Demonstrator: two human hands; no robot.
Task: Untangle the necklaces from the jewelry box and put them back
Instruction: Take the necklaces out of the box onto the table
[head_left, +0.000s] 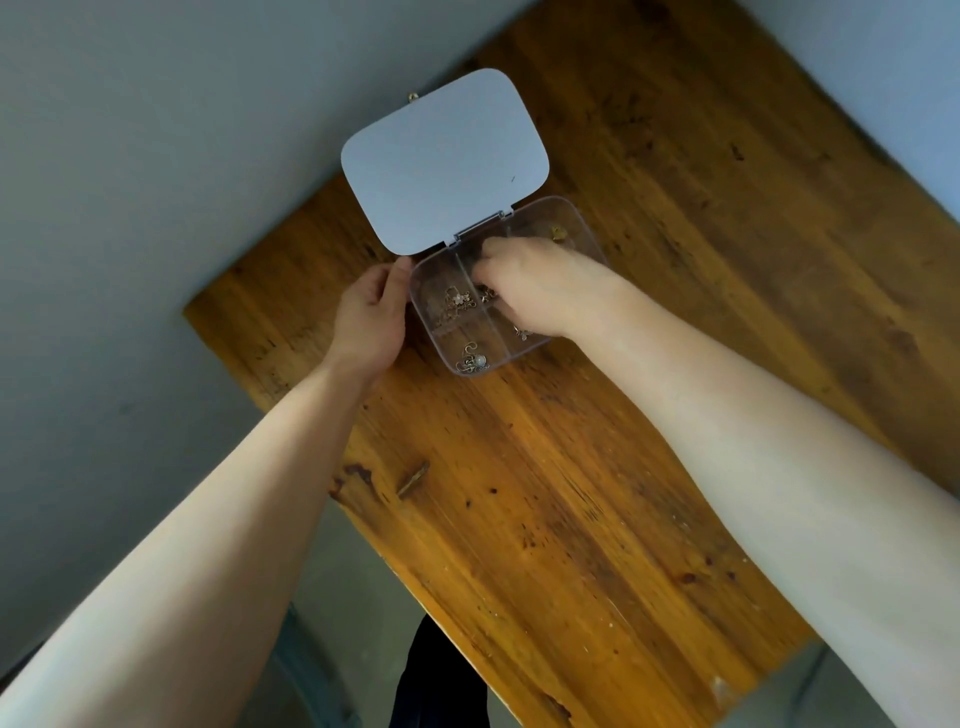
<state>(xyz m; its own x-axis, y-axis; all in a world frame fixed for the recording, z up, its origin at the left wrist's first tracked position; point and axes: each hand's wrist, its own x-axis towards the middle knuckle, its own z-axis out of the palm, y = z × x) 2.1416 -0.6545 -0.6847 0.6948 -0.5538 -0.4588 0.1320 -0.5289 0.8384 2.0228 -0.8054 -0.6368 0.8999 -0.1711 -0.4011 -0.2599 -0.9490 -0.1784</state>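
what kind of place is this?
Probably a room at home, though little shows: a worn, knotty wooden table pushed against plain grey walls, with a clear plastic compartment jewelry box with a white lid on it.

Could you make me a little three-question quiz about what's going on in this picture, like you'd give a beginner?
1. True or false: the box's lid is shut.
2. Which hand reaches into the box? A) left B) right C) neither
3. What does the box stand on?

Key:
1. False; the lid is swung open.
2. B; the right hand is down among the compartments, while the left hand rests against the box's side.
3. A wooden table.
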